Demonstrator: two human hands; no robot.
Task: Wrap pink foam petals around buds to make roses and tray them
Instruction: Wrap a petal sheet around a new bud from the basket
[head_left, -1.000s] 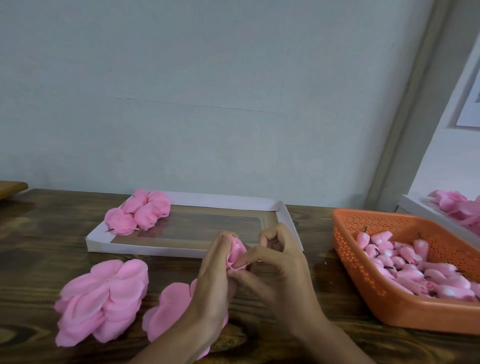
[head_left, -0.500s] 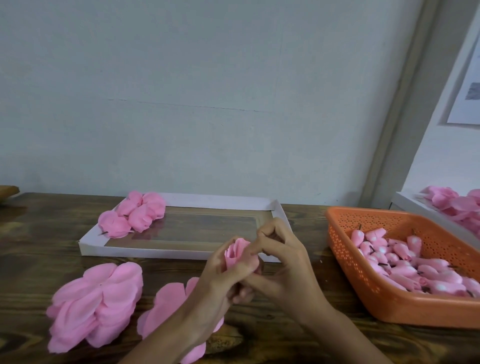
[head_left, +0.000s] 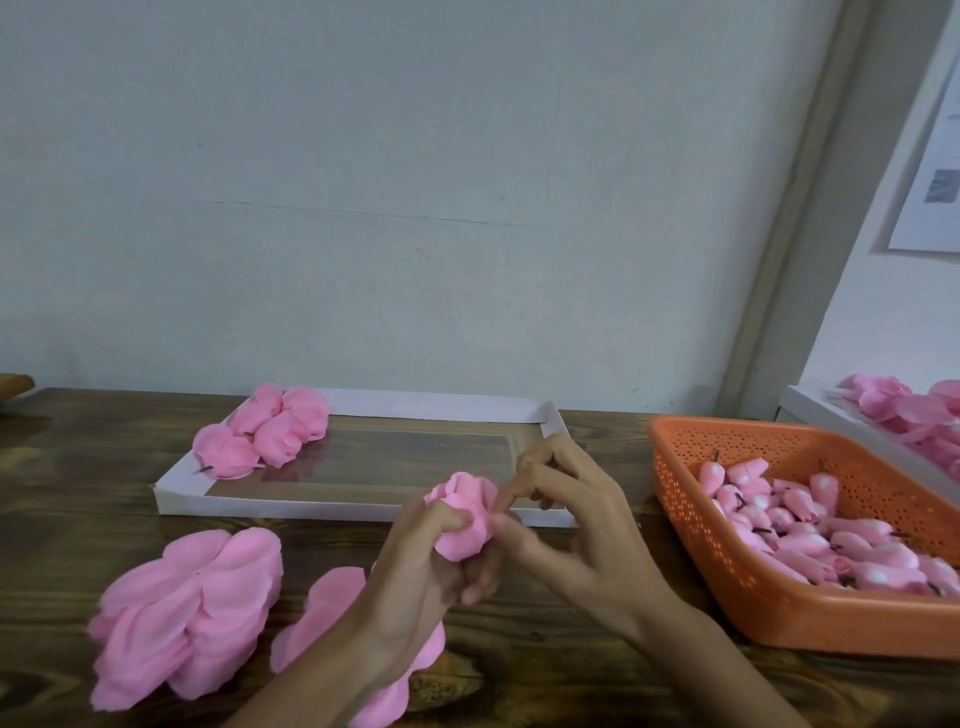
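The left hand (head_left: 415, 577) grips a pink foam rose (head_left: 465, 512) from below, with its fingers curled round the base and its thumb pressed into the near side. The right hand (head_left: 582, 535) meets it from 3 o'clock. Its thumb and forefinger pinch the outer petal at the rose's right edge and its other fingers are curled above, though blur hides exactly where the tips touch. The rose is held above the wooden table (head_left: 78, 493), just in front of the near rim of a white tray (head_left: 332, 508) at 12 o'clock. Finished roses (head_left: 270, 431) cluster in the tray's far left corner, at 11 o'clock. A stack of loose petals (head_left: 187, 608) lies on the wood at 8 o'clock. A second petal stack (head_left: 322, 608) at 7 o'clock is partly hidden under the left forearm. At 3 o'clock an orange perforated basket (head_left: 769, 618) holds a heap of buds (head_left: 810, 530). Past it, at 2 o'clock, another white tray (head_left: 826, 423) carries more pink roses (head_left: 893, 405).
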